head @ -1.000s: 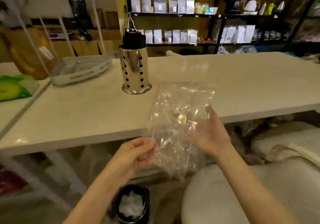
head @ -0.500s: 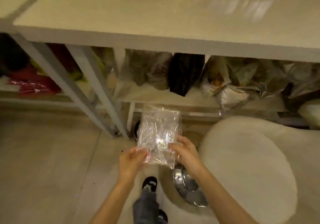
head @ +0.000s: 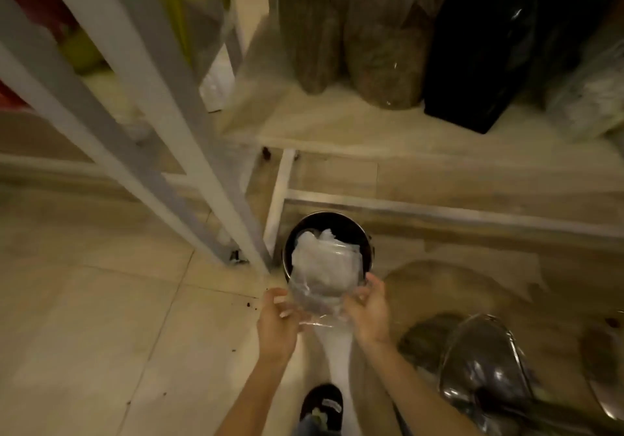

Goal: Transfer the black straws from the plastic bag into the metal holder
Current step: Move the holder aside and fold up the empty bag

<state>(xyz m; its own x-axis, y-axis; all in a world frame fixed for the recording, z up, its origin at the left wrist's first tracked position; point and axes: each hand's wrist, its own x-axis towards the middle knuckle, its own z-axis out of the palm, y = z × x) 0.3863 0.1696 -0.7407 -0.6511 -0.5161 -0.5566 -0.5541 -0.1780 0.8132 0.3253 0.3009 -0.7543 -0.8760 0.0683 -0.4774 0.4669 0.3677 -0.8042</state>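
Observation:
I look down at the floor under the table. The clear plastic bag [head: 320,295] is empty and crumpled, held between both hands just above the near rim of a round black bin [head: 293,233]. My left hand [head: 277,320] pinches the bag's left edge. On the right edge my right hand [head: 366,310] grips it with curled fingers. White crumpled plastic [head: 324,256] lies inside the bin. The metal holder and the black straws are out of view.
Grey table legs [head: 189,151] slant down just left of the bin. A low shelf [head: 388,131] behind carries bagged goods and a black bag [head: 479,50]. A chrome stool base [head: 483,368] stands at the right. My shoe [head: 320,405] rests on the tiled floor.
My view has dropped from the tabletop to the floor. Both hands carried the empty bag down and forward to the bin's rim; the holder left the view.

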